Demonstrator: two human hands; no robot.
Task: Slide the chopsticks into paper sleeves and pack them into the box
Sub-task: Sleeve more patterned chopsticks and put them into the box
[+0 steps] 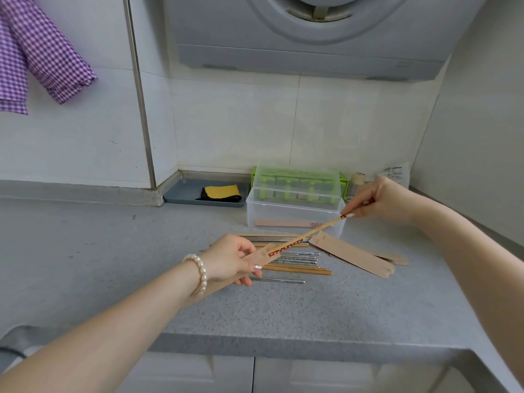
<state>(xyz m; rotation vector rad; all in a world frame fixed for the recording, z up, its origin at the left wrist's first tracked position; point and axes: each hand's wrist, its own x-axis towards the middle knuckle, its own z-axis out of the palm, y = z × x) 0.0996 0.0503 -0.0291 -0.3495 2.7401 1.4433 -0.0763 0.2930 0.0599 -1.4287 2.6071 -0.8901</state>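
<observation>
On the speckled grey desk (312, 307), the clear plastic box (295, 214) already holds one sleeved pair. The left hand (229, 260) grasps a flimsy kraft paper sleeve (262, 258) near its mouth. The right hand (380, 201) pinches the light, stiff bamboo chopstick (309, 234) by its patterned top, tip entering the sleeve.

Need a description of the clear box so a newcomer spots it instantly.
On the grey countertop, look toward the back wall, right of the blue tray. The clear box sits in front of the green rack; it alone is see-through, with one sleeved pair inside.
</observation>
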